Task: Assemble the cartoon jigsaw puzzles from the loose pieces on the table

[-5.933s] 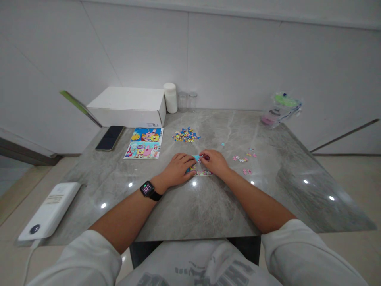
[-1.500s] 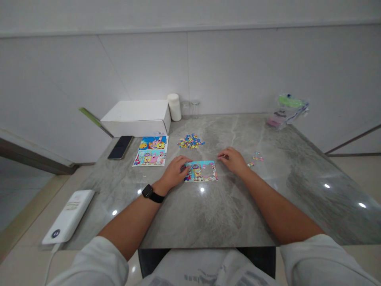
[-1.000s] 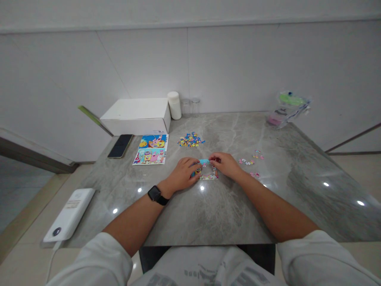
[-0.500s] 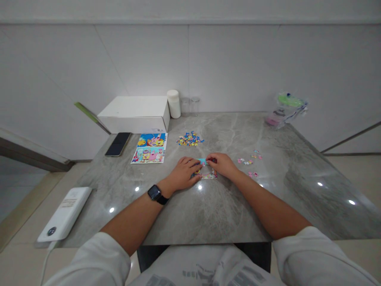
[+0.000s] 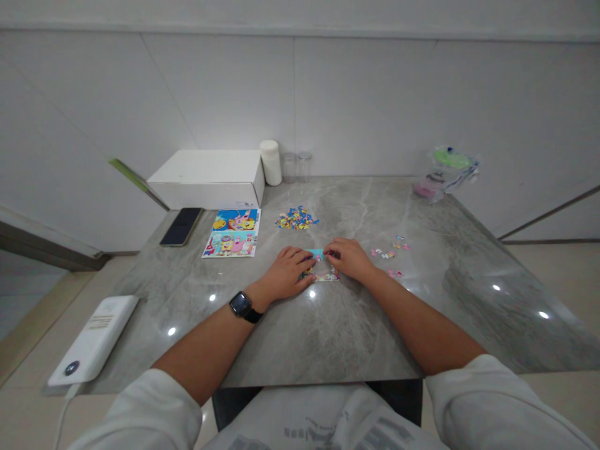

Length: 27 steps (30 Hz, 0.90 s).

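a clear bag (image 5: 443, 178) holds something green and pink. the puzzle (image 5: 325, 277) lies partly under the spread left hand (image 5: 287, 274); the right hand (image 5: 350, 257) bends over its far edge, grip unclear.

The puzzle (image 5: 317, 255) shows light blue, the table (image 5: 365, 337) veined grey.

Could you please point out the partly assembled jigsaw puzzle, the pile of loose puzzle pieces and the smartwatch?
Partly assembled jigsaw puzzle (image 5: 326, 277): head view, on its near edge.
Pile of loose puzzle pieces (image 5: 297, 218): head view, middle of the heap.
Smartwatch (image 5: 240, 304): head view, on its dark screen.
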Available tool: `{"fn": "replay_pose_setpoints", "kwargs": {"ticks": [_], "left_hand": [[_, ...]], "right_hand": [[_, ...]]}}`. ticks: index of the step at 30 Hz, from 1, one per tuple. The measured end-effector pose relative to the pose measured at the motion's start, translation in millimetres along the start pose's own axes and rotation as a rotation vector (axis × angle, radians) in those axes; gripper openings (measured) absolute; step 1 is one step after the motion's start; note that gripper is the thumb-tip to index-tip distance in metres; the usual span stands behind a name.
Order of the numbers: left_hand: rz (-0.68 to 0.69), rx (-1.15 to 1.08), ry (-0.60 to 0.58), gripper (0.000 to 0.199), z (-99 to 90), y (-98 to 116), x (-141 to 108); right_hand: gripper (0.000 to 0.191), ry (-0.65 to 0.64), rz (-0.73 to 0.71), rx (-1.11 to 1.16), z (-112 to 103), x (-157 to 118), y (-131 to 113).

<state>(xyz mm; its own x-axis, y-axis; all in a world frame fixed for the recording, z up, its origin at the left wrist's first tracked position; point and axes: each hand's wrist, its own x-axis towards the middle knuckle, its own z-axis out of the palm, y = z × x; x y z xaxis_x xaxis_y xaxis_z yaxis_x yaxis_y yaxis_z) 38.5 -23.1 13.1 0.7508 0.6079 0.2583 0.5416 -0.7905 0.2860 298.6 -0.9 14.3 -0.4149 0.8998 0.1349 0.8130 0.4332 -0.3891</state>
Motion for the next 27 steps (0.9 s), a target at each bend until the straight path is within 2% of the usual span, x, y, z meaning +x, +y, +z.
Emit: {"fn": "replay_pose_setpoints", "kwargs": {"ticks": [27], "left_hand": [[-0.01, -0.014, -0.009, 0.045, -0.9, 1.8, 0.8]], "right_hand": [[0.014, -0.039, -0.017, -0.135, 0.8, -1.1, -8.8]]}}
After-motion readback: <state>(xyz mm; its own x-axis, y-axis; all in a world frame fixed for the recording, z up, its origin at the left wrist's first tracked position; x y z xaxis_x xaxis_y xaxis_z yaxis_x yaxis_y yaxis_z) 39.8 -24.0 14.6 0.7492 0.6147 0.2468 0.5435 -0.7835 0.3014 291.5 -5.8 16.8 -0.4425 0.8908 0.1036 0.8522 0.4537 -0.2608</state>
